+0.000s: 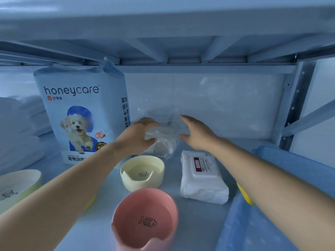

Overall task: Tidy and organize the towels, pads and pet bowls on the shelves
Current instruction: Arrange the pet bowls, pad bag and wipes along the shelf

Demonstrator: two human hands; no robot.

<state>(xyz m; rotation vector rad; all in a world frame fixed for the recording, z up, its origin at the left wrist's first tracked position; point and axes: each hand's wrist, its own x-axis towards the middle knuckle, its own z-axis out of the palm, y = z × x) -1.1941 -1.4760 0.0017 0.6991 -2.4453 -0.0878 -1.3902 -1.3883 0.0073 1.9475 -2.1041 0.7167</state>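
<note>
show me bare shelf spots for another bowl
Widest bare patch: back right, bordered by clear plastic bag, wipes pack and back wall. Narrower strip between pink bowl and wipes pack. Crowded left, around honeycare pad pack and cream bowl.

Pale blue pad pack point(81, 113), white puppy on a blue patch, dark lettering; cream bowl point(142, 180), paw-print mark; pink bowl point(145, 218), fishbone mark; white bowl point(18, 183), green outside, fish mark; white wipes point(203, 180), red label; clear bag point(163, 133); white towels point(20, 127); blue tub point(293, 163); grey-blue shelf point(195, 225)
</note>
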